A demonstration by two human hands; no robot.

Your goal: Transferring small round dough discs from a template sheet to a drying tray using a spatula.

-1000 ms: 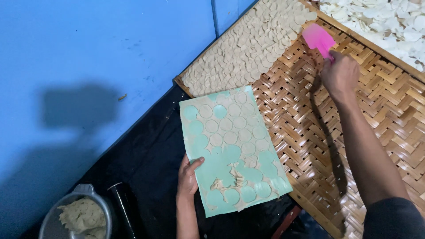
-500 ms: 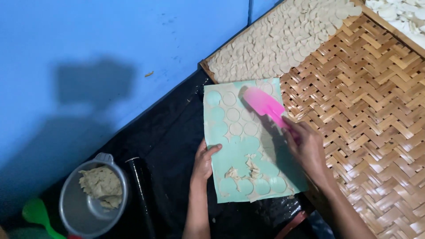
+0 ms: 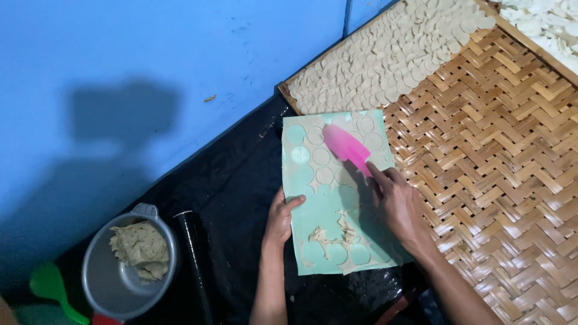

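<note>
Blue wall and black plastic sheeting frame a pale green cutting mat [image 3: 337,198] lying half onto a woven bamboo tray [image 3: 500,180]. Right hand [image 3: 400,207] is closed around a pink scraper [image 3: 347,148], blade flat on cut dough rounds [image 3: 322,157], while the left hand [image 3: 280,218] presses the mat's near edge so it cannot slide. Beyond the blade, finished discs [image 3: 391,54] line the tray; left of the mat stand a black rolling pin [image 3: 195,259] and a dough pot [image 3: 129,271].

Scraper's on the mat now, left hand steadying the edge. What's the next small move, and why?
Probably slide the pink scraper under the nearest dough round on the green mat and lift it free. Cut rounds sit in the sheet near the blade, the left hand pins the mat, and the right hand grips the scraper.
</note>
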